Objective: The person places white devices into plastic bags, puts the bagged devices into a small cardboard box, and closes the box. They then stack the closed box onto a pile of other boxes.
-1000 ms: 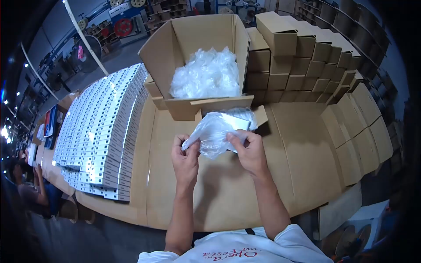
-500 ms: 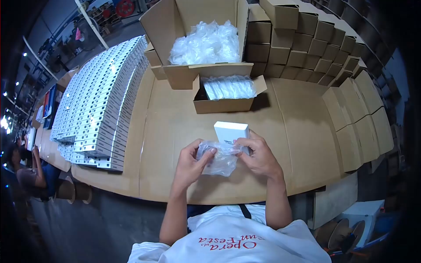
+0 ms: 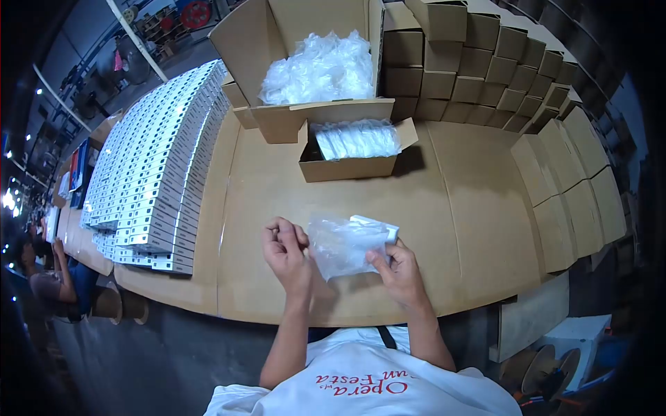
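Observation:
My right hand (image 3: 399, 274) is closed around a small white box (image 3: 388, 227), with its thumb pressing a clear plastic bubble bag (image 3: 340, 249) against the box's front. Most of the box lies behind the bag; its top edge and right side show. The bag spreads out leftward from the thumb. Just off the bag's left edge is my left hand (image 3: 286, 253), its fingers curled in and nothing visible in them. Both hands are above the cardboard-covered table (image 3: 267, 180).
A small carton (image 3: 350, 170) holds a row of bubble-wrapped boxes. Behind it, a large carton (image 3: 281, 121) holds loose bubble bags (image 3: 322, 69). White boxes (image 3: 152, 166) are stacked at left. Brown cartons (image 3: 479, 62) line the back right. Another person (image 3: 59, 281) sits far left.
The left hand has come off the bag and moved slightly left with fingers curled. The right hand and box have lowered, and the bag now spreads open in front of the box.

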The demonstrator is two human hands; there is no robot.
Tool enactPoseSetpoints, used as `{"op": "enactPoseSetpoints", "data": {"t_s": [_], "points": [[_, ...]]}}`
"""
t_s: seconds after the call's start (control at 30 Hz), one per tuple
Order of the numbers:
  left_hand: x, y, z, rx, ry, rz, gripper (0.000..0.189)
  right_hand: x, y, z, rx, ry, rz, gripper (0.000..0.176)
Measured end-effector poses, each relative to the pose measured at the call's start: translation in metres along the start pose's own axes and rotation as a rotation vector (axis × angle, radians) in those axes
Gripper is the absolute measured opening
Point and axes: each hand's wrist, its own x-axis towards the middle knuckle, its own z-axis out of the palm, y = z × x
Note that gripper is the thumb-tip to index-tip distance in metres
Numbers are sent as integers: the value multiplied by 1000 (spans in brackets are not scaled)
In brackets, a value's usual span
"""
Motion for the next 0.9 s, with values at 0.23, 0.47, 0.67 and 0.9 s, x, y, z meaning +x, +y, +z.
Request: {"op": "enactPoseSetpoints", "data": {"t_s": [0.23,0.47,0.67,0.9], "points": [[10,39,2,734,-353,814,38,7,-2,-5,-180,87,-129,24],[13,21,21,686,-514,782,24,1,1,-1,-244,82,-112,27],[14,15,8,645,-648,444,13,0,-36,-12,-417,-51,-1,26],[31,47,8,544,-861,41,26,-2,-34,-17,-417,-77,-44,25]]}}
